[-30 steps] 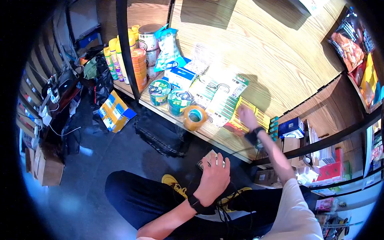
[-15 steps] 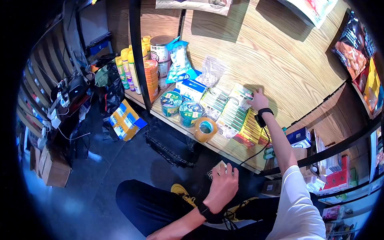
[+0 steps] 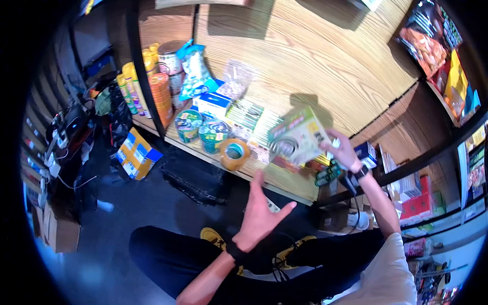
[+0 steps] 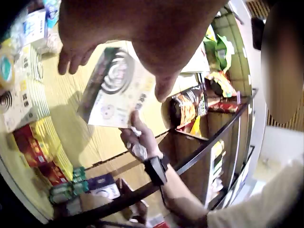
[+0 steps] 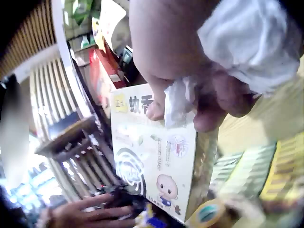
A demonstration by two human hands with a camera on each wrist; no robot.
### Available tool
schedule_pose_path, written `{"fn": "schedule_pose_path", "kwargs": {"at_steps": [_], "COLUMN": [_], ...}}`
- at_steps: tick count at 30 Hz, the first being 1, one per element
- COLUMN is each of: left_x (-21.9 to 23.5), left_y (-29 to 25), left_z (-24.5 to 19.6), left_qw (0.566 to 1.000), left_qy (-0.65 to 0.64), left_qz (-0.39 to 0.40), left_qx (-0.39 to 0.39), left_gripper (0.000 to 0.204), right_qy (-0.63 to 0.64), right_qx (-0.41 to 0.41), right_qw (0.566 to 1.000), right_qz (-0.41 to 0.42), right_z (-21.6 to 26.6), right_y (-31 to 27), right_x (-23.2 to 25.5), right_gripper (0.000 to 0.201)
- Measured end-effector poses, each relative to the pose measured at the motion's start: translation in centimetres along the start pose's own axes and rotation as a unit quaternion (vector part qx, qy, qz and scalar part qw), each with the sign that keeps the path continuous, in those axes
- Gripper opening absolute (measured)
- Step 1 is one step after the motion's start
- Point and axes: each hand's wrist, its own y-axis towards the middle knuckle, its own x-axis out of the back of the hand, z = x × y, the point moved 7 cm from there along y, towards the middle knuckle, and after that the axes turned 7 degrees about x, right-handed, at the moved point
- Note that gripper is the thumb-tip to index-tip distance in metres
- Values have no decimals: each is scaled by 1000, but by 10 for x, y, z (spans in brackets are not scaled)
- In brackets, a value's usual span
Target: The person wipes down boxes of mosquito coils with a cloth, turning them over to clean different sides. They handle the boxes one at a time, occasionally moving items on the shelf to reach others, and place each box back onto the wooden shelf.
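Observation:
A white and green mosquito coil box (image 3: 297,137) is raised tilted over the shelf, pinched at one edge by my right hand (image 3: 343,152). The right wrist view shows a coil and a cartoon child printed on its face. Crumpled white tissue (image 5: 256,42) is tucked among the same hand's fingers. My left hand (image 3: 258,216) is in front of the shelf edge, thumb and fingers spread, apart from the raised box. Behind its thumb a small piece of a pale box (image 3: 273,205) shows, mostly hidden. More coil boxes (image 3: 246,114) lie in rows on the shelf.
On the wooden shelf (image 3: 284,189) stand a tape roll (image 3: 235,154), two green tubs (image 3: 212,136), a blue bag (image 3: 193,71) and spray cans (image 3: 129,86). A black shelf post (image 3: 142,66) rises at left. A yellow-blue carton (image 3: 136,153) lies on the floor.
My right hand has picked up a mosquito coil box from the far end of the rows and brought it nearer. My left hand has spread its fingers and come up from the small box below.

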Motion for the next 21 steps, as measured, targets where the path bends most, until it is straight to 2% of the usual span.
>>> {"fn": "schedule_pose_path", "kwargs": {"at_steps": [2,3,5,6,7,8,9,10,11,12,13,15,16,17,19,21], "left_x": [-3,-1,-1,1,-4,-3,-3,-11,-16,-21,-29,-42,-46,-53,-62,-70], "left_y": [2,-2,-12,-14,-16,-20,-25,-28,-30,-29,-31,-35,-35,-36,-39,-42], "left_z": [0,-9,-15,-17,-15,-21,-27,-19,-17,-25,-31,-20,-12,-8,-1,1], "left_qw": [987,975,956,973,975,990,995,994,984,971,951,965,976,975,976,975], "left_qy": [-161,-223,-288,-227,-217,-140,-62,-46,46,108,167,137,104,105,119,137], "left_qz": [4,14,28,25,38,11,-12,-21,-13,14,39,36,21,32,37,57], "left_qx": [-11,-1,47,19,27,-23,-74,-93,-172,-214,-255,-222,-191,-191,-179,-166], "left_gripper": [113,104,86,68,68,64,59,61,60,60,60,60,60,60,62,63], "right_qy": [155,122,241,253,109,-41,-42,-26,-11,50,107,299,313,320,169,186], "right_qx": [-70,9,-163,-171,-34,100,7,-43,-90,-134,-87,-124,-97,-50,-44,-36], "right_qw": [982,988,941,938,984,988,992,994,993,990,990,938,935,936,981,974], "right_qz": [76,90,172,162,138,109,114,95,75,14,-40,-123,-133,-139,-87,-128], "right_z": [38,58,76,71,77,87,76,72,66,57,56,60,65,68,93,101], "right_y": [-53,-74,-117,-125,-122,-125,-130,-131,-133,-140,-144,-158,-161,-163,-162,-170], "right_x": [-18,-24,-53,-59,-55,-53,-48,-39,-31,-23,-19,-13,-15,-20,-22,-23], "right_gripper": [49,51,56,56,56,56,41,34,28,23,32,39,43,39,42,42]}}
